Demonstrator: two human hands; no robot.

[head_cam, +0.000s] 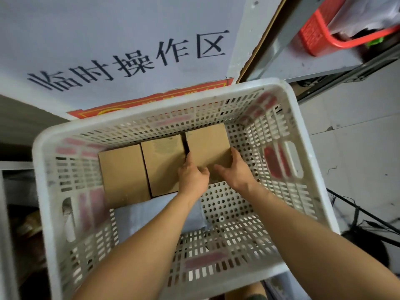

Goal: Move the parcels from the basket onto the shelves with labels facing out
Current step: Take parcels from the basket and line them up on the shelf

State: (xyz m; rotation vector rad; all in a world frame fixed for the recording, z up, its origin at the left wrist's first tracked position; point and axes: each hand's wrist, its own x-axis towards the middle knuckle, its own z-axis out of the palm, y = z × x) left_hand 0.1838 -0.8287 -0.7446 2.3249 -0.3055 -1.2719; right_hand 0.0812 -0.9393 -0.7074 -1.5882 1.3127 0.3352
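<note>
View: a single head-worn camera, wide-angle.
Facing: steeply down and forward, into the white basket.
Nearness: close; forearms enter from the bottom edge, fingers mid-frame.
Beyond fingers: printed floor sign.

White basket with three brown boxes in a row, left hand and right hand gripping the rightmost box, grey bag beside them

Both arms outstretched, left grip and right grip curled.
</note>
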